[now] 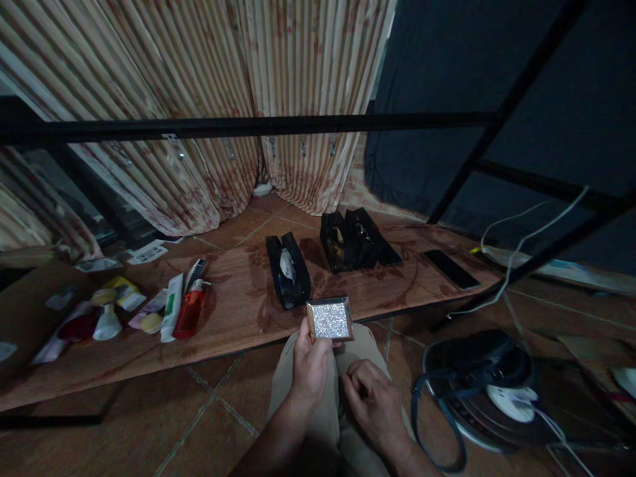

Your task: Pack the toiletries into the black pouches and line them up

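Well out to the left of the hands, on the woven, leaf-patterned table cover (233, 301), lie a smooth white tube (172, 306) and a glossy red bottle (190, 311). Nearer, just beyond the left hand (311, 361), a long, soft black pouch (294, 296) gapes open. That hand is closed on the case (330, 319) — flat, rectangular, with a shiny rim around a coarse, glittering panel — thumb over its near edge. The step in hand seems to be holding it up for handling; the next move would call for a steady pinch on that slick rim. The right hand (370, 401) sits below and beside it, fingers loosely curled — whether it holds anything, I cannot tell. Farther right, beyond that hand, lies a flat, dark phone (451, 268).
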`<state>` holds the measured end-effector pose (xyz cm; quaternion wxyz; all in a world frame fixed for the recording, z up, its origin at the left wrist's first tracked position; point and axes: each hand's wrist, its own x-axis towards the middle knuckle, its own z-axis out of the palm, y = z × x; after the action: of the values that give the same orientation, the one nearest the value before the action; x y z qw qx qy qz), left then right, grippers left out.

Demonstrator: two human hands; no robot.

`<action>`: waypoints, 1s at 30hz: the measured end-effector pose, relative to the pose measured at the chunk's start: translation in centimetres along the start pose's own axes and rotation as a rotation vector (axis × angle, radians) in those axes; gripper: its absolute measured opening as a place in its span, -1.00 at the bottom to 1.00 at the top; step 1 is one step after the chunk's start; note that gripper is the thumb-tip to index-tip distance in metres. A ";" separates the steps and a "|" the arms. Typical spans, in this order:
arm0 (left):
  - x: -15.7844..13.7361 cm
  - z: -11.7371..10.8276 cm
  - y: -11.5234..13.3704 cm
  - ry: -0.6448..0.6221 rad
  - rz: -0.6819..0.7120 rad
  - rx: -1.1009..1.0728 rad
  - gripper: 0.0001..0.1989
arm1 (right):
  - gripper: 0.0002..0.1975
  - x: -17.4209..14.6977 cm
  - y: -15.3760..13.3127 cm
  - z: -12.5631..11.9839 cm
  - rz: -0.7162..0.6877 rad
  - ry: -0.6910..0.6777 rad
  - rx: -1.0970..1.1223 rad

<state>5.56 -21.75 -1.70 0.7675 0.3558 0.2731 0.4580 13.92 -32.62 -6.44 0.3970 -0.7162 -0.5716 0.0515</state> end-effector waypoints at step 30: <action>-0.2 -0.6 -0.4 0.021 -0.017 0.001 -0.78 | -0.73 -0.4 1.6 1.7 -0.107 0.110 -0.018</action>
<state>5.26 -21.92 -2.35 0.7683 0.3490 0.2845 0.4549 14.14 -32.11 -8.80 0.4237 -0.6899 -0.5868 -0.0145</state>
